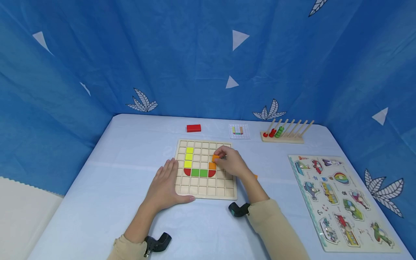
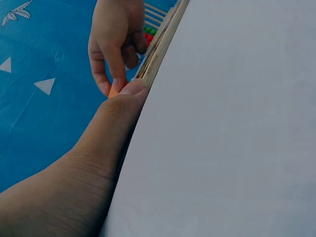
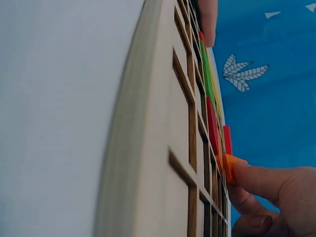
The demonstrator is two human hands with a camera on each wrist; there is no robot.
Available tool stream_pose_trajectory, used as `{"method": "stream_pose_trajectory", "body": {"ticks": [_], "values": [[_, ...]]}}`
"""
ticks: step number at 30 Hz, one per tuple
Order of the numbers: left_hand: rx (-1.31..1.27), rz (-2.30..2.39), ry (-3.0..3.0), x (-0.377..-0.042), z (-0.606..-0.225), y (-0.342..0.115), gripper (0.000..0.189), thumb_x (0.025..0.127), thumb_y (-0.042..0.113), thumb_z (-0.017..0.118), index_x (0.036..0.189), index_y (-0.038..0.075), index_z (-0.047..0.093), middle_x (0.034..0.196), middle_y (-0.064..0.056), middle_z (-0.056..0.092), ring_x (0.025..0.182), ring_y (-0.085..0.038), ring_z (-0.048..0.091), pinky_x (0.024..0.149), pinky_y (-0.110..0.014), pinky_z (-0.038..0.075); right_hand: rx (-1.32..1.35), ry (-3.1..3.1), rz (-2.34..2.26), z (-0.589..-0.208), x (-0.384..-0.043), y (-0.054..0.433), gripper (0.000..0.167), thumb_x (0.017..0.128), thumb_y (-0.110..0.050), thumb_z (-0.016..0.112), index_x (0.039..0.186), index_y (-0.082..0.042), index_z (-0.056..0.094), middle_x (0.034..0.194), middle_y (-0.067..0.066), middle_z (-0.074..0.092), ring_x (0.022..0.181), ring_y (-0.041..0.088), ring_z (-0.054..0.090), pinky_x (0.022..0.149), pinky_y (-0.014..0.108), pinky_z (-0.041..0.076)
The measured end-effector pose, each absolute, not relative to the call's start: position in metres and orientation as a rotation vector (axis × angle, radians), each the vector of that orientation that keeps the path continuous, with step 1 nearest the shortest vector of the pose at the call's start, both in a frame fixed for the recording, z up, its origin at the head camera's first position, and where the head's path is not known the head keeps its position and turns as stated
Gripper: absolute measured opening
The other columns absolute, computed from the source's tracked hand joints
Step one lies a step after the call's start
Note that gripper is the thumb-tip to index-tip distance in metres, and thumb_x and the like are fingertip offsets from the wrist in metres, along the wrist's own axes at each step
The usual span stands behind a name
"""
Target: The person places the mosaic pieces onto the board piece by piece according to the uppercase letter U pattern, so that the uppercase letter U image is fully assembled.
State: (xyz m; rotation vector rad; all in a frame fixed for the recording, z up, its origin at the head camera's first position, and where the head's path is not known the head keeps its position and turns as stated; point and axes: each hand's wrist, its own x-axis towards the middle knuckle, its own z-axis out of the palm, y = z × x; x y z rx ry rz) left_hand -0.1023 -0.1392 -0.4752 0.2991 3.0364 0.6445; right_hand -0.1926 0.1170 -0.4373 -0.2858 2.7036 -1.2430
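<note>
A wooden grid board point(image 1: 202, 191) lies at the middle of the table. In its cells sit a column of yellow tiles point(image 1: 189, 157), green tiles point(image 1: 199, 173) along the bottom, a red rounded tile point(image 1: 187, 172) at each lower corner and an orange tile point(image 1: 212, 165) on the right. Between thumb and fingers my right hand point(image 1: 231, 161) pinches another orange tile point(image 3: 230, 168), just above the placed one in the head view. My left hand point(image 1: 165, 186) rests spread along the board's left edge, its thumb point(image 2: 132, 89) at the near edge.
Behind the board lie a red block point(image 1: 193, 128) and a pattern card point(image 1: 239, 131). A peg rack point(image 1: 282, 139) with red and green beads stands at the back right. To the right is a vehicle puzzle board point(image 1: 344, 204). Partly behind my right forearm shows an orange piece point(image 1: 256, 177).
</note>
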Motion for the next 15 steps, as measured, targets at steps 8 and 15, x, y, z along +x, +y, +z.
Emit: {"method": "stream_pose_trajectory", "body": {"ticks": [8, 15], "values": [[0.304, 0.632, 3.038, -0.103, -0.476, -0.140, 0.139, 0.059, 0.088, 0.065, 0.159, 0.004, 0.014, 0.168, -0.011, 0.012, 0.156, -0.029, 0.010, 0.125, -0.054, 0.014, -0.268, 2.731, -1.179, -0.439, -0.195, 0.107, 0.013, 0.092, -0.015, 0.071, 0.103, -0.018, 0.066, 0.092, 0.000, 0.064, 0.088, 0.020, 0.057, 0.083, 0.033, 0.048], [0.304, 0.640, 3.036, -0.103, -0.476, -0.140, 0.139, 0.059, 0.088, 0.066, 0.159, 0.004, 0.015, 0.168, -0.011, 0.012, 0.156, -0.030, 0.010, 0.125, -0.055, 0.014, -0.262, 2.766, -1.124, -0.440, -0.196, 0.102, 0.013, 0.092, -0.013, 0.071, 0.104, -0.017, 0.068, 0.098, -0.001, 0.063, 0.093, 0.019, 0.056, 0.088, 0.033, 0.052]]}}
